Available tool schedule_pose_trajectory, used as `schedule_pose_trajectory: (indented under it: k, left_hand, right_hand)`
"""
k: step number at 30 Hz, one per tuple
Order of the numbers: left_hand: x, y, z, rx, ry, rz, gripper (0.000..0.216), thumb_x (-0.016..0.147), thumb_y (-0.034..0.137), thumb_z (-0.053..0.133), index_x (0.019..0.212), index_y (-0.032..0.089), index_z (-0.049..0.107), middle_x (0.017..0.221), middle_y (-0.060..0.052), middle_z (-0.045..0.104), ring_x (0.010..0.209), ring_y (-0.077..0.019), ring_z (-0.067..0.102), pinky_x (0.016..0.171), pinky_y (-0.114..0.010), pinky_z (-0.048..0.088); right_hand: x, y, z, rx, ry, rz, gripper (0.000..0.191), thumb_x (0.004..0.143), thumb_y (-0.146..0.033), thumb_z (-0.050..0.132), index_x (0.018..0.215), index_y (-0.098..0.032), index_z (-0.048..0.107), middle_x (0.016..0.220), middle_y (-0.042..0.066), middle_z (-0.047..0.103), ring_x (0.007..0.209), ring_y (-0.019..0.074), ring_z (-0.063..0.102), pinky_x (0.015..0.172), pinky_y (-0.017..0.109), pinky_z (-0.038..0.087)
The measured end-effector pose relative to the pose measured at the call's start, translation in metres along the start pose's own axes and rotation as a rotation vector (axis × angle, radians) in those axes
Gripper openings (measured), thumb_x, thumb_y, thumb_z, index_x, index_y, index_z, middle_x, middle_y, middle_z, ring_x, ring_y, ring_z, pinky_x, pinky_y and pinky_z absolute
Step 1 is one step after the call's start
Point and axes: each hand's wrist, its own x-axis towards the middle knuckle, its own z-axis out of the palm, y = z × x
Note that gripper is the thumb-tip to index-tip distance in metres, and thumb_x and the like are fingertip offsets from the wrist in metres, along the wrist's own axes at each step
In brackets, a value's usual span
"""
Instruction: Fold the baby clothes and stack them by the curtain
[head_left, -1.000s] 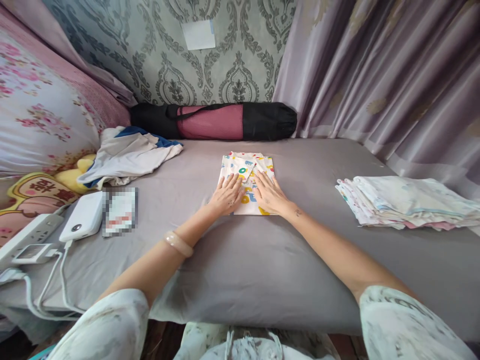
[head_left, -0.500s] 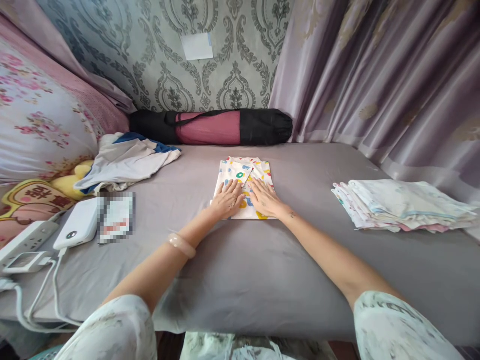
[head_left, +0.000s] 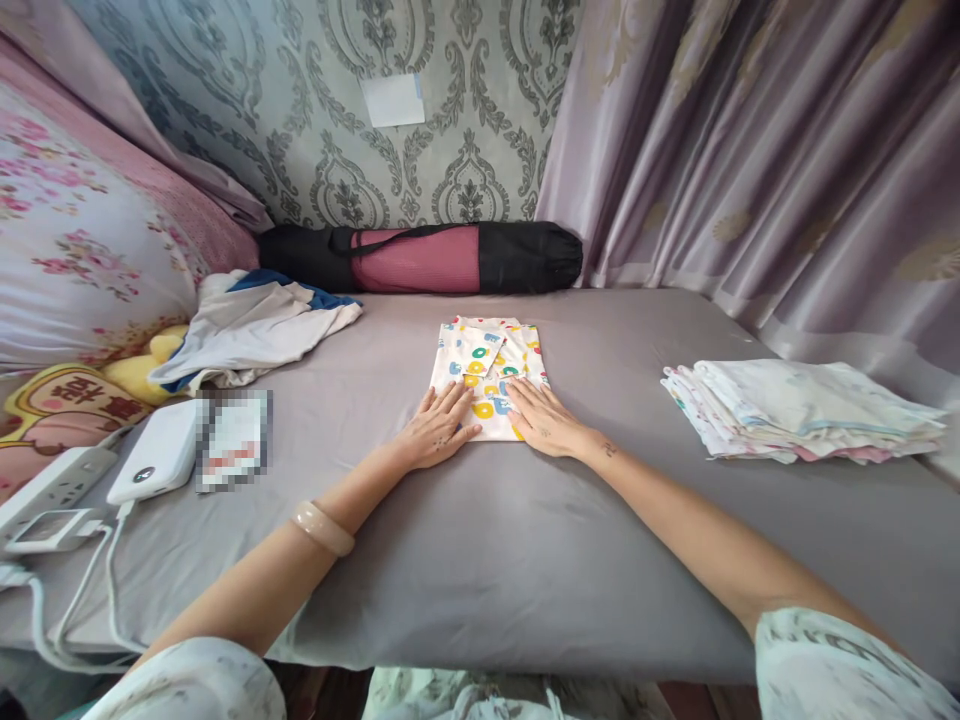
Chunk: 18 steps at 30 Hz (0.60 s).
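A folded white garment [head_left: 480,350] with colourful prints lies flat on the grey bed sheet in the middle of the view. Its near edge faces me, and a folded-over flap shows on top. My left hand [head_left: 441,425] rests flat on its lower left edge, fingers stretched out. On the lower right side, my right hand [head_left: 547,415] lies palm down with its fingers extended over the cloth. Neither hand grips the fabric. A pale bangle [head_left: 324,528] circles my left forearm.
A stack of folded cloths [head_left: 802,410] sits at the right. Along the wall lies a black and pink roll bag [head_left: 420,258]. At left are a crumpled grey and blue garment [head_left: 262,325], a white power bank [head_left: 157,452], a power strip [head_left: 60,490] with cables, and a blurred packet [head_left: 234,440].
Both hands have slid apart and slightly towards me, the left to the left and the right to the right. More of the garment's printed middle now shows.
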Motion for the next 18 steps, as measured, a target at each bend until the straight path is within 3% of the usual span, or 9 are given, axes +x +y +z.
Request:
schedule_pose_trajectory:
  k: [2, 4, 6, 9, 14, 18]
  left_hand:
    - [-0.004, 0.003, -0.004, -0.018, 0.103, 0.097, 0.069, 0.09, 0.061, 0.039, 0.143, 0.018, 0.035, 0.147, -0.015, 0.038, 0.137, -0.0297, 0.032, 0.111, -0.049, 0.023]
    - [-0.007, 0.005, -0.006, -0.042, 0.162, 0.21, 0.055, 0.088, 0.058, 0.049, 0.129, 0.022, 0.052, 0.132, -0.012, 0.051, 0.123, -0.0275, 0.046, 0.102, -0.043, 0.035]
    - [-0.008, 0.006, -0.006, -0.049, 0.179, 0.293, 0.037, 0.091, 0.049, 0.049, 0.113, 0.023, 0.061, 0.118, -0.009, 0.058, 0.11, -0.0236, 0.054, 0.093, -0.038, 0.042]
    - [-0.006, 0.008, -0.006, 0.035, 0.203, 0.354, 0.029, 0.097, 0.037, 0.041, 0.102, 0.02, 0.063, 0.104, -0.008, 0.062, 0.099, -0.0205, 0.057, 0.088, -0.034, 0.044]
    - [0.0, 0.015, -0.006, 0.164, 0.23, 0.316, 0.031, 0.098, 0.026, 0.033, 0.089, 0.017, 0.062, 0.088, -0.008, 0.065, 0.085, -0.0186, 0.06, 0.08, -0.032, 0.047]
    - [-0.002, 0.015, -0.009, 0.117, 0.223, 0.197, 0.031, 0.098, 0.03, 0.032, 0.095, 0.019, 0.061, 0.091, -0.007, 0.067, 0.088, -0.0189, 0.062, 0.081, -0.032, 0.048]
  right_hand:
    - [-0.005, -0.005, -0.003, 0.025, 0.035, -0.044, 0.061, 0.097, -0.043, 0.025, 0.15, -0.013, 0.024, 0.157, 0.011, 0.019, 0.145, 0.0224, 0.011, 0.117, 0.047, 0.012]
    - [-0.012, -0.013, -0.003, 0.035, 0.069, -0.111, 0.063, 0.095, -0.045, 0.031, 0.149, -0.014, 0.026, 0.156, 0.01, 0.023, 0.145, 0.0218, 0.014, 0.118, 0.045, 0.012]
    - [-0.018, -0.021, 0.001, 0.047, 0.078, -0.163, 0.064, 0.093, -0.047, 0.038, 0.148, -0.015, 0.031, 0.154, 0.011, 0.028, 0.144, 0.0223, 0.018, 0.118, 0.044, 0.014]
    - [-0.022, -0.028, 0.009, 0.059, 0.099, -0.183, 0.059, 0.092, -0.046, 0.045, 0.143, -0.017, 0.04, 0.151, 0.011, 0.035, 0.141, 0.0239, 0.026, 0.117, 0.045, 0.02]
    - [-0.019, -0.023, 0.01, 0.003, 0.211, -0.211, 0.045, 0.093, -0.035, 0.047, 0.132, -0.015, 0.052, 0.141, 0.013, 0.049, 0.133, 0.025, 0.041, 0.112, 0.043, 0.032]
    - [-0.021, -0.005, 0.0, -0.034, 0.243, -0.178, 0.042, 0.089, -0.012, 0.04, 0.127, -0.016, 0.057, 0.132, 0.011, 0.058, 0.124, 0.0219, 0.051, 0.106, 0.038, 0.041]
